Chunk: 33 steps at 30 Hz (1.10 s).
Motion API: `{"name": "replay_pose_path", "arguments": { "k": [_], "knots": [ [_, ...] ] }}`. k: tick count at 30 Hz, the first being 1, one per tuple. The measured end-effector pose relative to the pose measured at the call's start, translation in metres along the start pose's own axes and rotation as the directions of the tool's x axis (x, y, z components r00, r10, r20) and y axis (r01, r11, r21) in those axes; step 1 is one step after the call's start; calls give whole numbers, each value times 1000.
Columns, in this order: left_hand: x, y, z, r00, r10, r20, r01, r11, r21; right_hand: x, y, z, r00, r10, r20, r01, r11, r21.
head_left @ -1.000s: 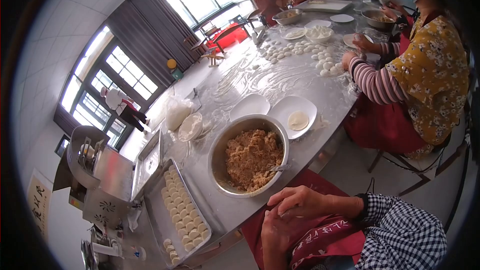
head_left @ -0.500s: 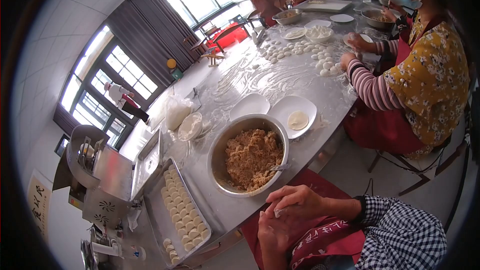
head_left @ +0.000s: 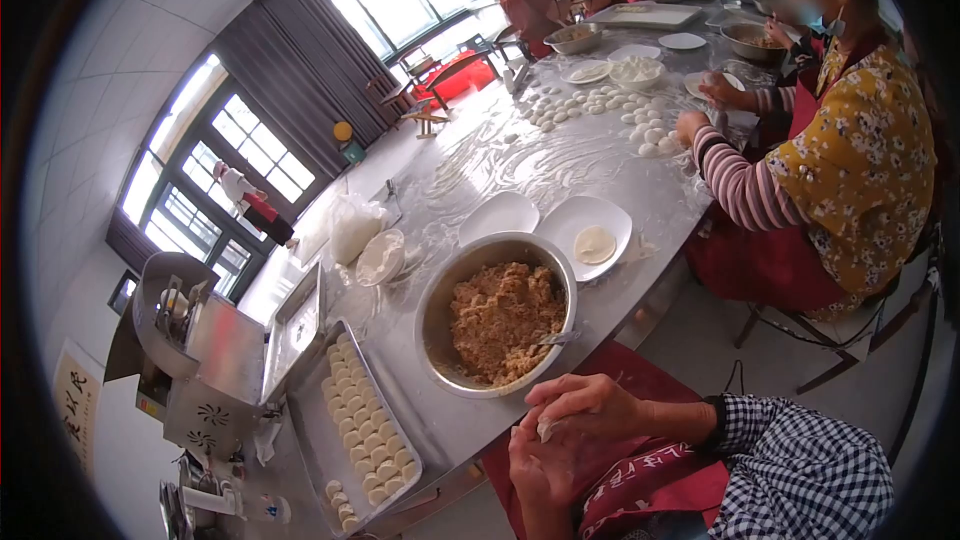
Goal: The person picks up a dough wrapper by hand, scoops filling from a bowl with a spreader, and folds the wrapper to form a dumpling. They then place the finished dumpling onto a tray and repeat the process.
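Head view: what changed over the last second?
Right hand and left hand stay clasped on a dumpling, edging slightly left in view as they pinch it. More white dough shows now. Nothing taken up or let go. Filling bowl, plates and tray unchanged.

Only a white sliver of dough (head_left: 545, 430) shows between the right hand (head_left: 600, 408) and left hand (head_left: 543, 470) — the rest is hidden in their grip. The left forearm (head_left: 537, 522) is cut off by the bottom edge.

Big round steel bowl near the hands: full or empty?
Partly full: the round steel bowl holds a mound of brown minced filling; bare wall shows at left.
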<state>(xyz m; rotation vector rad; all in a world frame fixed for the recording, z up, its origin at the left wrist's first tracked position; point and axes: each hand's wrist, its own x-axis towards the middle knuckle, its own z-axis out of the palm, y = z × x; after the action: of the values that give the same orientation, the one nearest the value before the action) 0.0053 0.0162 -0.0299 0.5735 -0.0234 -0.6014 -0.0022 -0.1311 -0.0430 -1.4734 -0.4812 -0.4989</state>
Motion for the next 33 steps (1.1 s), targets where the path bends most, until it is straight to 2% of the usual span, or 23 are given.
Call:
{"name": "replay_pose_path", "arguments": {
  "k": [1, 3, 6, 8, 10, 12, 15, 18, 20, 21, 28, 30, 33],
  "knots": [
    [0, 0, 0, 1000, 17, 24, -17, 1000, 11, 0, 2, 0, 1000, 0, 0, 0, 1000, 0],
    [0, 0, 1, 998, 34, 49, -35, 999, 21, 0, 7, 0, 994, -111, 21, 112, 991, -68],
    [0, -1, -3, 999, 44, 6, -44, 998, 33, 2, 8, 0, 991, -123, 45, 127, 987, -101],
    [1, -2, -10, 997, 52, 64, -43, 992, -122, 2, 4, 2, 994, -108, 35, 111, 991, -81],
    [-1, -1, -4, 998, 55, 19, -54, 996, -67, 3, 3, 4, 996, -91, 24, 92, 994, -60],
    [-2, -1, -2, 998, 61, -24, -61, 998, -11, 5, 6, 3, 978, -202, 52, 207, 968, -145],
    [-2, -1, -7, 998, 15, -54, -13, 1000, 28, 6, 8, 3, 979, -196, 64, 205, 960, -192],
    [-2, -1, -9, 1000, 8, 3, -8, 1000, -28, 5, 7, 4, 986, -160, 42, 165, 971, -174],
    [-2, -1, -7, 996, 27, -84, -23, 999, 48, 5, 7, 4, 984, -170, 51, 176, 971, -160],
    [-2, -2, -7, 996, 27, -81, -23, 999, 49, 4, 8, 4, 981, -184, 59, 191, 970, -148],
    [0, -1, -10, 1000, 13, 1, -13, 998, -55, 5, 6, 9, 990, -139, 12, 140, 985, -100],
    [-1, -1, -11, 999, 22, 34, -18, 995, -98, 7, 8, 9, 973, -230, 22, 231, 965, -126],
    [1, -1, -19, 1000, 10, 9, -9, 997, -82, 9, 7, 8, 976, -214, 43, 218, 964, -153]
  ]
}}
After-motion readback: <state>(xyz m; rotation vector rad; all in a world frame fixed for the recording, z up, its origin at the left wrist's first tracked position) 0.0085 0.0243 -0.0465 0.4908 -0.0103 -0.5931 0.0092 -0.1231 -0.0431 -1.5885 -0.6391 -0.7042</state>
